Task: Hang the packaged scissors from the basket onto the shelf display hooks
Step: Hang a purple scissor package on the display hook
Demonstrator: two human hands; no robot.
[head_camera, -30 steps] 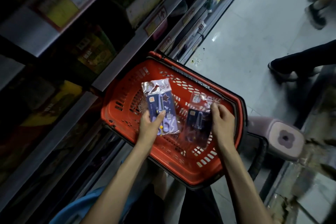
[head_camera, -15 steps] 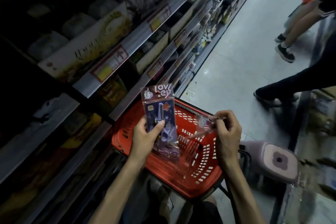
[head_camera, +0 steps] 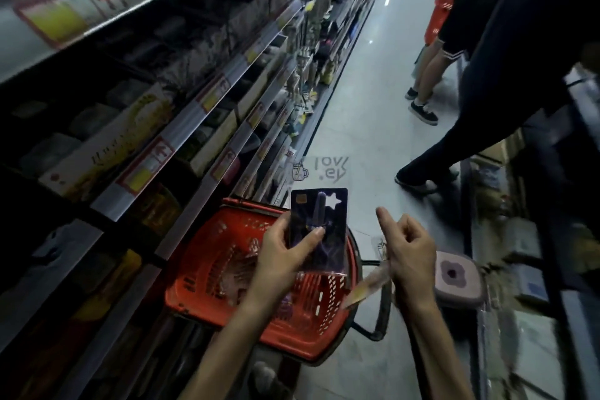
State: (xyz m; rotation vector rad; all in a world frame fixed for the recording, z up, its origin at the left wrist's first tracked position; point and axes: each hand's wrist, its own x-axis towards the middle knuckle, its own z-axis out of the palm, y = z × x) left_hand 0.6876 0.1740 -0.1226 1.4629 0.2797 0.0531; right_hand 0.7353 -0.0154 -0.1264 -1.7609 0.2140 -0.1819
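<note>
View from a head camera, looking down a dim shop aisle. The left hand (head_camera: 285, 250) holds a scissors pack (head_camera: 319, 227) upright above a red basket (head_camera: 194, 269), thumb across the dark card front and fingers behind it. That grip is closed snugly on the pack's lower half. It leaves the clear top flap, printed with pale lettering, free, probably so that it can go over a hook.

The right hand (head_camera: 410, 247) is just beside the pack, forefinger pointing forward and the other fingers curled in. Under them a second pack (head_camera: 367, 286) juts down, seen edge-on and blurred. The grip appears to pinch it, probably keeping it ready for hanging next.

The basket sits low in front of the person, against the shelves (head_camera: 181, 133) on the left, close to both hands.

The scissors show only as a dark shape behind the plastic. Glints inside the basket may be more packs, but this is unclear. The display hooks cannot be picked out: the shelves are dark and motion-smeared, with small goods hanging farther down the aisle. Other people's legs (head_camera: 425, 88) stand on the floor to the right, cut off above. A pink stool (head_camera: 454, 276) sits beside the basket.
</note>
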